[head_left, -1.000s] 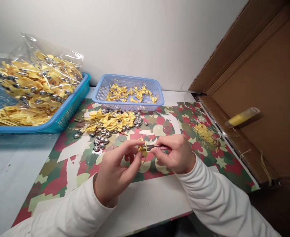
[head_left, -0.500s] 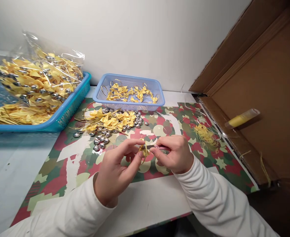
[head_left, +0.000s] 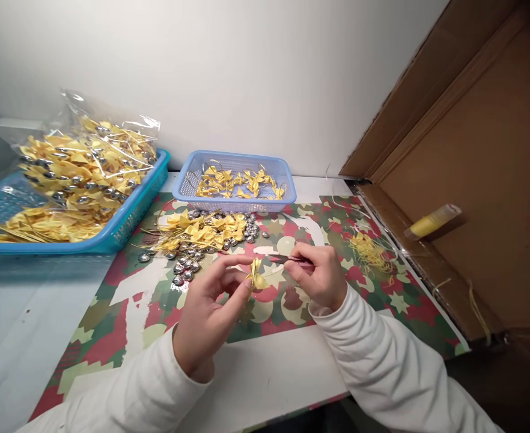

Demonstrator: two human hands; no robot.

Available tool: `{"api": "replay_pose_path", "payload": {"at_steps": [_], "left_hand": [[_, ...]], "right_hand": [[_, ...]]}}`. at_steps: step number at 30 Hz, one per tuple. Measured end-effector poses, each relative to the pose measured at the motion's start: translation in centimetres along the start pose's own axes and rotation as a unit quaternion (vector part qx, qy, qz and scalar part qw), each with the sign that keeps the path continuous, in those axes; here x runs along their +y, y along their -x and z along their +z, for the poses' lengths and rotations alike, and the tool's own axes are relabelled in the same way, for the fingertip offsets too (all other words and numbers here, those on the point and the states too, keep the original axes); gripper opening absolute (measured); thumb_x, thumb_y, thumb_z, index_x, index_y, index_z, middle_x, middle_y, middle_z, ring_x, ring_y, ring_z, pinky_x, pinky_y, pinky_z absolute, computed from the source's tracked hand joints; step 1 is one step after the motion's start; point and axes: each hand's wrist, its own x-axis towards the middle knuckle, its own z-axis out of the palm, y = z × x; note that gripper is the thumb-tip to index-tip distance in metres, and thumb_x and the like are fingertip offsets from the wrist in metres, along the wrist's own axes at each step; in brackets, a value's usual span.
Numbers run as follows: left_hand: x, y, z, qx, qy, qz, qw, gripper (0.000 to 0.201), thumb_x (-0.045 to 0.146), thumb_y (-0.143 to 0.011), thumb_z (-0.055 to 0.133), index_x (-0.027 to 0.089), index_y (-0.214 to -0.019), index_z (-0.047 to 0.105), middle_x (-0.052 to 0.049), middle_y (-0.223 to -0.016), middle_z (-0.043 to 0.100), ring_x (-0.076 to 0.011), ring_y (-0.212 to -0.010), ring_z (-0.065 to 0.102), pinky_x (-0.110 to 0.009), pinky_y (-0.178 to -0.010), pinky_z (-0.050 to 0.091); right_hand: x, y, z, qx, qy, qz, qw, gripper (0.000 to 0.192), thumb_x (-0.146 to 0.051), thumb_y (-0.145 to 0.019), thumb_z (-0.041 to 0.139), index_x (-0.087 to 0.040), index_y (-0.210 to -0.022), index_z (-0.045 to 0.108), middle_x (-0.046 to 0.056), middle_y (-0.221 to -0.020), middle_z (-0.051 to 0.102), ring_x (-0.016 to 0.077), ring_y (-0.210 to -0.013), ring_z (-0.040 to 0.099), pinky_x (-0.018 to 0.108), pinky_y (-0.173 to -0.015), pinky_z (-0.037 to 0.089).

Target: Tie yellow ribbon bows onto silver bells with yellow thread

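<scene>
My left hand [head_left: 213, 310] pinches a small yellow ribbon bow [head_left: 259, 281] with a gold cord loop between thumb and fingers. My right hand [head_left: 321, 276] is closed around small scissors [head_left: 278, 259]; their dark pointed tip reaches leftward, just beside the bow and apart from it. The handles are mostly hidden in the fingers. A thin pale strand [head_left: 274, 272] shows between the two hands. Beyond my left hand lies a heap of yellow bows [head_left: 206, 230] on gold cords, with shiny silver bells [head_left: 186, 264] around and under it.
A light-blue basket [head_left: 233, 205] at the wall contains several corded bows. Left of it, a larger blue basket [head_left: 134, 219] bears a clear bag [head_left: 89, 162] of bows and bells. Yellow thread scraps [head_left: 369, 252] lie at right, near a cardboard wall [head_left: 476, 150] with a yellow tube [head_left: 434, 222].
The scissors have drawn back to the right, out of the gold loop. My left hand has turned the bow, and the loop now looks narrower. The view has tilted slightly upward.
</scene>
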Motion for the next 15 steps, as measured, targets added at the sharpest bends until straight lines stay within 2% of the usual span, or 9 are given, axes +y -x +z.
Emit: {"api": "replay_pose_path", "payload": {"at_steps": [2,5,8,11,13,15], "left_hand": [[-0.1,-0.3,-0.1,0.012,0.03,-0.039,0.999,0.023,0.032,-0.083,0.063,0.018,-0.102,0.058,0.003,-0.061,0.057,-0.0092,-0.049,0.046,-0.02,-0.046,0.037],[0.0,-1.1,-0.4,0.036,0.041,-0.071,0.996,0.029,0.033,-0.08,0.064,0.017,-0.103,0.058,0.005,-0.058,0.053,-0.0101,-0.051,0.048,-0.021,-0.05,0.038],[0.5,-3.2,-1.2,0.066,0.018,-0.092,0.993,0.036,0.037,-0.08,0.062,0.015,-0.107,0.056,0.006,-0.053,0.051,-0.0122,-0.05,0.049,-0.022,-0.051,0.038],[1.2,-6.8,-2.4,0.096,-0.084,-0.038,0.991,0.034,0.036,-0.079,0.057,0.015,-0.106,0.058,0.004,-0.058,0.056,-0.0163,-0.059,0.058,-0.023,-0.054,0.041],[1.5,-9.8,-3.2,0.116,-0.214,0.016,0.97,0.032,0.031,-0.08,0.048,0.016,-0.106,0.059,0.001,-0.063,0.062,-0.0186,-0.064,0.062,-0.026,-0.058,0.044],[1.6,-13.0,-3.8,0.112,-0.252,0.027,0.961,0.034,0.026,-0.079,0.047,0.014,-0.109,0.059,-0.001,-0.067,0.065,-0.0212,-0.072,0.065,-0.03,-0.065,0.047]], "right_hand": [[0.4,-0.4,-0.1,0.027,0.015,0.025,0.999,0.032,-0.043,-0.083,0.053,-0.02,-0.062,0.048,-0.006,-0.049,0.039,0.0094,-0.046,0.037,0.023,-0.05,0.029],[1.4,-1.1,-0.2,0.058,0.103,0.104,0.987,0.027,-0.045,-0.086,0.052,-0.02,-0.076,0.057,-0.003,-0.055,0.053,0.013,-0.051,0.047,0.024,-0.052,0.03],[3.0,-1.8,-0.4,0.034,0.209,0.177,0.961,0.025,-0.043,-0.089,0.055,-0.02,-0.088,0.062,0.004,-0.072,0.067,0.0187,-0.065,0.058,0.026,-0.056,0.03],[4.5,-2.3,-0.6,0.003,0.278,0.197,0.94,0.02,-0.038,-0.088,0.06,-0.019,-0.087,0.064,0.008,-0.09,0.07,0.0238,-0.088,0.06,0.03,-0.067,0.034],[5.3,-2.4,-0.6,-0.008,0.305,0.208,0.929,0.019,-0.038,-0.087,0.064,-0.019,-0.086,0.066,0.009,-0.098,0.068,0.0261,-0.099,0.057,0.032,-0.073,0.035],[5.7,-2.5,-0.6,-0.008,0.317,0.22,0.923,0.019,-0.039,-0.085,0.067,-0.02,-0.088,0.067,0.008,-0.104,0.066,0.0274,-0.106,0.054,0.034,-0.076,0.036]]}}
